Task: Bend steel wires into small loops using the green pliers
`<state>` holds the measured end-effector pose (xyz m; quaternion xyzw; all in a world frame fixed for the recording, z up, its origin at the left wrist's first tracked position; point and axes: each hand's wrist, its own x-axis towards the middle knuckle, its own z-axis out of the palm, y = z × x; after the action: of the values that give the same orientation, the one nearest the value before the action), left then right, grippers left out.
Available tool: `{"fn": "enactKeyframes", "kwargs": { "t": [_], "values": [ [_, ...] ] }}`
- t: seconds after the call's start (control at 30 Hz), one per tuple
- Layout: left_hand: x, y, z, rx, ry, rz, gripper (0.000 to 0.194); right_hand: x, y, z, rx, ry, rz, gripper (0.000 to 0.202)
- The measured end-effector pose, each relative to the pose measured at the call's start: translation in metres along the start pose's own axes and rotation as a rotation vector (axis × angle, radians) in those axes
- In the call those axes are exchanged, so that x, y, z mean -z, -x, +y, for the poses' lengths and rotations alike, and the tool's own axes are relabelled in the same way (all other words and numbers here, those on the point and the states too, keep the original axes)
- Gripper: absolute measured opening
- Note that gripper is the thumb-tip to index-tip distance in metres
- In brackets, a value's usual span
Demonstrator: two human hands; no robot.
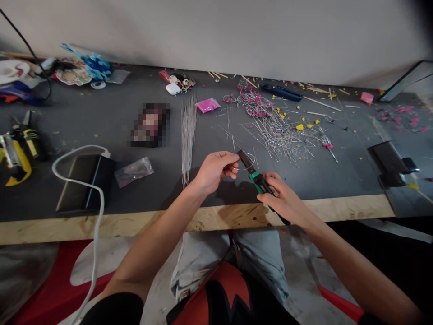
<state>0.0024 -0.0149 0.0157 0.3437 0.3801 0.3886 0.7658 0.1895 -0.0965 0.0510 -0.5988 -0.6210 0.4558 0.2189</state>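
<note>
My left hand (219,169) pinches a thin wire (249,168) bent into a loop, over the table near its front edge. In my right hand (280,196) are green-and-black pliers (259,181), their dark jaws pointing up and left beside the left fingertips. The jaws meet the wire loop; whether they clamp it is too small to tell. Left of the hands lies a long bundle of straight wires (188,135). Behind the pliers spreads a heap of cut wires (280,135), with pink-tipped wire pieces (257,104) at its far side.
A power bank (84,183) with a white cable (98,187), a plastic bag (134,172) and yellow-black tools (20,149) lie left. A pink packet (207,105), keys (182,82) and a blue tool (281,92) lie farther back. A black device (389,162) stands right.
</note>
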Motion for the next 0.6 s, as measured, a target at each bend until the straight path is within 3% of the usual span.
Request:
{"fn": "enactKeyframes", "kwargs": {
  "t": [0.37,0.6],
  "values": [
    [0.0019,-0.0037,-0.0034,-0.008,0.058,0.048,0.016,-0.0017,-0.0033,0.0061,-0.039,-0.071,0.012,0.010],
    [0.0022,-0.0047,-0.0043,0.015,0.064,0.049,0.015,-0.0032,-0.0046,0.0062,0.023,0.039,0.045,0.011]
  ]
}}
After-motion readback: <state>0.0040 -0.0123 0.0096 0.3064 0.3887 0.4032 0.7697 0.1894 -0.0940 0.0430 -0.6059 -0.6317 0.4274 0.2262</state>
